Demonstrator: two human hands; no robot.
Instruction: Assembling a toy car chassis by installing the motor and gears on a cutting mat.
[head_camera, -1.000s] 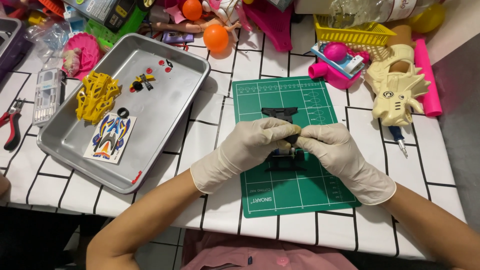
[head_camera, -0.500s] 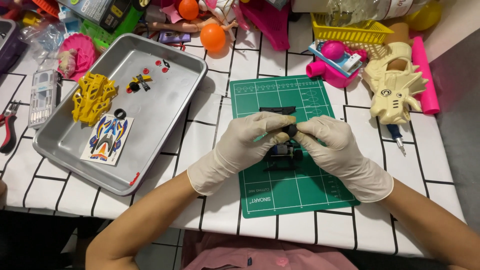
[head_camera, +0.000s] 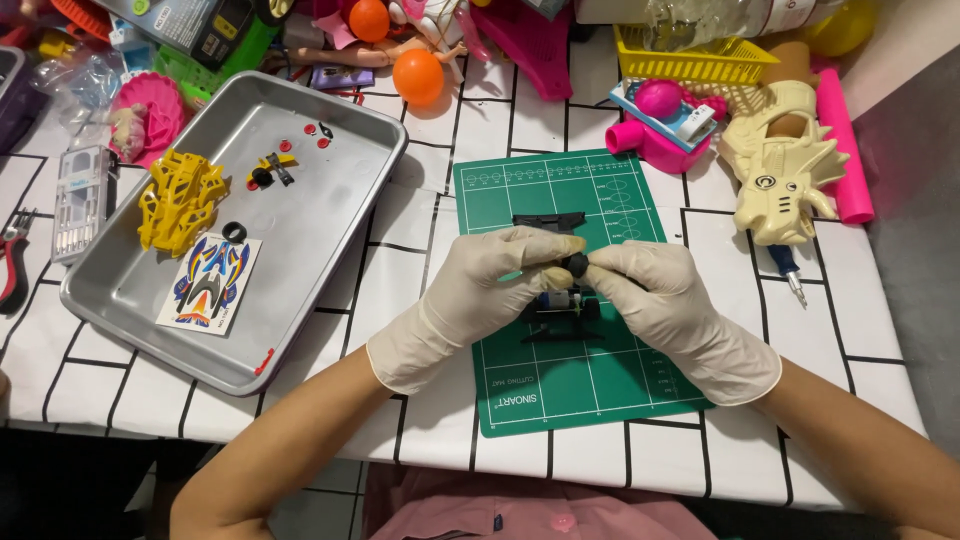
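left hand (head_camera: 480, 295) fingers pinch black wheel (head_camera: 576, 264) | right hand (head_camera: 665, 300) fingers grip chassis (head_camera: 562, 305) | both over green mat (head_camera: 570, 390) centre | tray (head_camera: 330, 250) at 9 o'clock

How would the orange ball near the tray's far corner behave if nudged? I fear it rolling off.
The smooth round orange ball would probably roll freely on the flat tablecloth. It looks like light plastic. The metal tray and the toys crowded around it would likely stop it soon.
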